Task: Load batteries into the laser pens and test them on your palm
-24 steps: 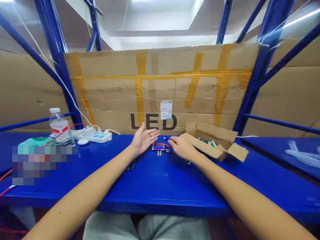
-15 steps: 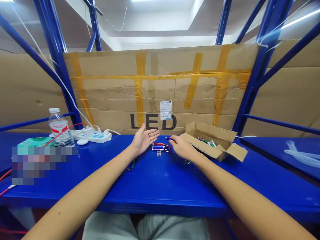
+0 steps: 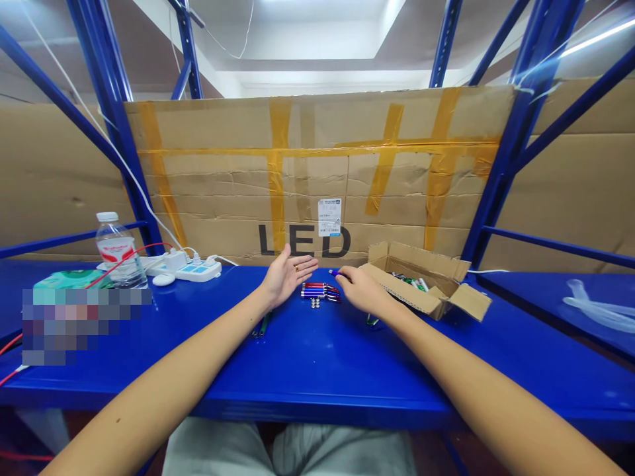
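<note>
My left hand [image 3: 288, 276] is open, palm turned up, fingers stretched out and thumb raised, with nothing in it. My right hand [image 3: 361, 288] is closed on a slim blue pen-like tube [image 3: 335, 273], whose end sticks out to the left. Between the hands lies a row of red, blue and purple metallic pen-like tubes [image 3: 319, 292] with dark clip ends. Several small round silver pieces [image 3: 315, 303] sit just in front of the row. Green tubes [image 3: 262, 326] lie beside my left wrist, partly hidden. A small green-and-silver piece [image 3: 372, 321] shows under my right forearm.
At right stands an open cardboard box [image 3: 417, 301] holding green and silver pieces. A water bottle [image 3: 117, 251], a white power strip [image 3: 196, 270] and a teal packet [image 3: 69, 280] are at left. Clear tubing [image 3: 600, 307] lies far right. A cardboard sheet [image 3: 238, 185] backs the blue table [image 3: 317, 377].
</note>
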Demonstrator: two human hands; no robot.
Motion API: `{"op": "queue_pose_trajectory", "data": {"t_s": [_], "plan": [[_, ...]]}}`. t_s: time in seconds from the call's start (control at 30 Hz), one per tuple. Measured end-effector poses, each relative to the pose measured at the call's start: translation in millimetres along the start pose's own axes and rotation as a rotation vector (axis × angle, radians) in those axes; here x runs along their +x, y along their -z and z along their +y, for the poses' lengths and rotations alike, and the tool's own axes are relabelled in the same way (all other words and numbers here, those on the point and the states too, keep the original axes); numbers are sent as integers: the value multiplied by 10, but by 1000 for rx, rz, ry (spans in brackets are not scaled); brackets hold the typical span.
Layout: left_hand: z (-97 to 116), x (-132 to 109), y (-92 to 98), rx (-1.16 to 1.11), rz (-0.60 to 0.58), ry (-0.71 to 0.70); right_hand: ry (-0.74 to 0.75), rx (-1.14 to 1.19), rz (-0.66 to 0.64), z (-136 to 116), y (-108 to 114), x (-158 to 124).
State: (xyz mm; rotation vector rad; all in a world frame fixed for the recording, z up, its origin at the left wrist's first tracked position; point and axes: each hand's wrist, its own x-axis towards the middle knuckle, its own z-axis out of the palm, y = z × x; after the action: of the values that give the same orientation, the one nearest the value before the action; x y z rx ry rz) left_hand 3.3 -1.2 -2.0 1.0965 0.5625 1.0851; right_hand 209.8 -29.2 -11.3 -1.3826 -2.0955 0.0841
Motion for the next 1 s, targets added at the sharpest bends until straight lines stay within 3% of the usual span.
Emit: {"op": "queue_pose_trajectory", "data": {"t_s": [0.4,0.8,1.0], "plan": [[-12,2,-3,-7,22,-16,-15,-102,-80,-24,-13,-10],[-20,9,3,-14,4,-24,54,-71,23,-54,31,-32],[-32,15,28,13,-33,-35,46,-101,-46,-71,31,-38]]}}
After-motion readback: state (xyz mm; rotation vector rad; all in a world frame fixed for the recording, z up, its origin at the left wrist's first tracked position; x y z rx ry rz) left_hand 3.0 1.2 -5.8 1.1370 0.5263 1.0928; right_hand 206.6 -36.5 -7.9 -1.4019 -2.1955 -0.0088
